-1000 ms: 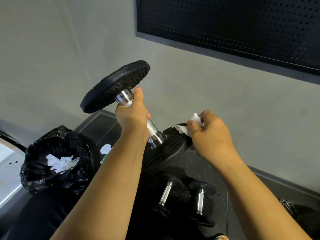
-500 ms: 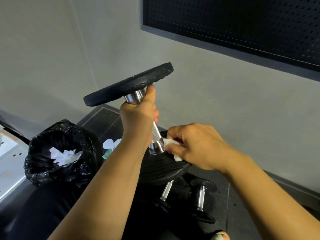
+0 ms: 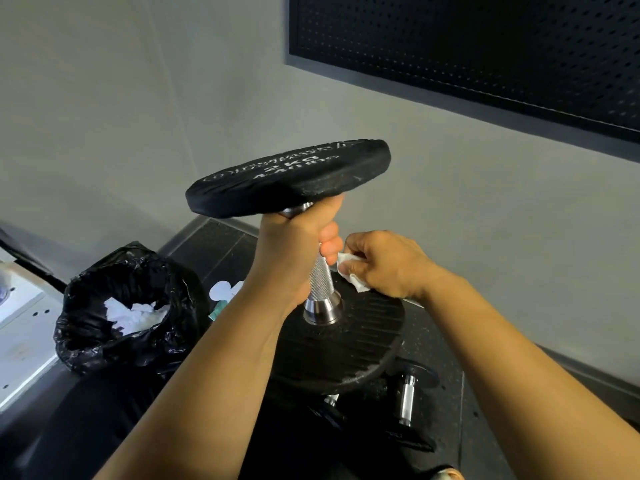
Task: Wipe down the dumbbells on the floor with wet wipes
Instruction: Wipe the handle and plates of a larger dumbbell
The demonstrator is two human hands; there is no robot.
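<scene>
A black dumbbell with a chrome knurled handle is held nearly upright in mid-air; its upper plate shows white "2kg" lettering. My left hand grips the handle just under the upper plate. My right hand pinches a white wet wipe and holds it against the handle, just above the lower plate. Two smaller dumbbells with chrome handles lie on the black floor below, partly hidden by the lifted one.
A black bin bag with used white wipes inside stands at the left. A wet wipe pack peeks out behind my left forearm. A grey wall is close ahead, with a black perforated panel above. A white surface is at far left.
The dumbbell has swung from tilted to nearly upright. My right hand with the wipe moved from the lower plate's rim to the handle, close to my left hand.
</scene>
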